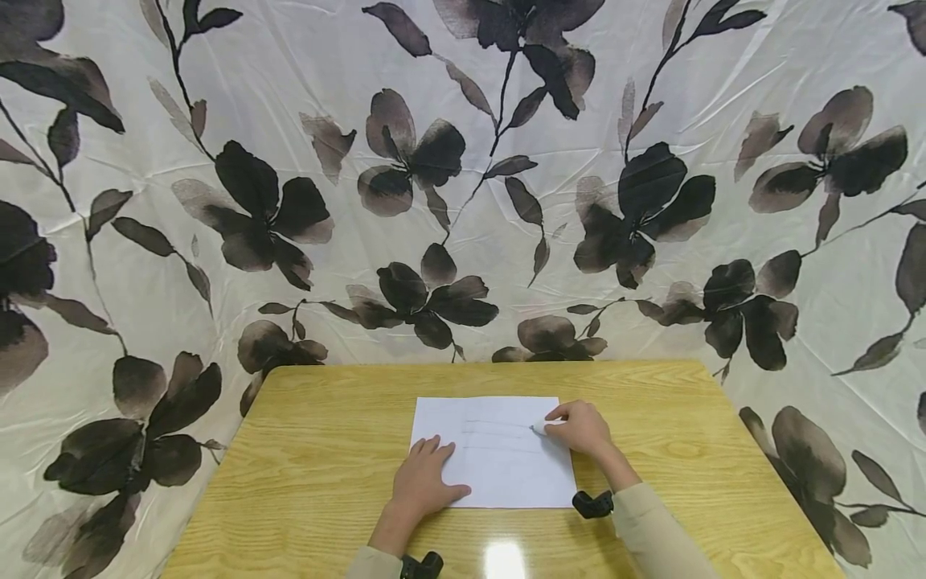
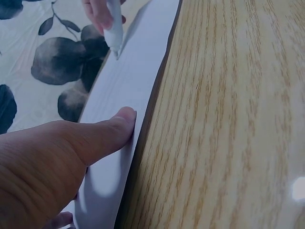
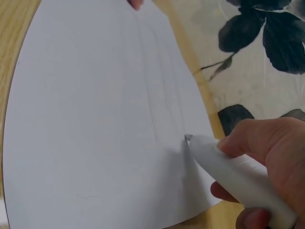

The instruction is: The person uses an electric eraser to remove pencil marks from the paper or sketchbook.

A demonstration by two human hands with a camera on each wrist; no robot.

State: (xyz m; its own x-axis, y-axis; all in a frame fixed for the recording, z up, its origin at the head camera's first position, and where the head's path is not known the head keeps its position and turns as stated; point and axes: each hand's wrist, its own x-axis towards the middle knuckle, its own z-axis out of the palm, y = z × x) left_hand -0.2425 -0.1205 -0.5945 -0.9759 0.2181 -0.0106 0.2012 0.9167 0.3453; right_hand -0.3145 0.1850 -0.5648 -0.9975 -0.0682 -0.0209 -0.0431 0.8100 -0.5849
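Note:
A white sheet of paper lies on the wooden table, with several faint, roughly parallel lines across its upper part. My left hand rests on the sheet's left side, fingers spread; in the left wrist view its thumb presses near the paper's edge. At the upper right of the sheet, my right hand grips a thick white pen with a narrow tip. The pen's tip meets the paper at the end of one line in the right wrist view. A short faint squiggle also marks the sheet there.
The yellowish wooden table extends around the paper on all sides. A floral cloth hangs behind and beside it. Dark wrist devices sit on both wrists, and a bright light reflection shows near the front.

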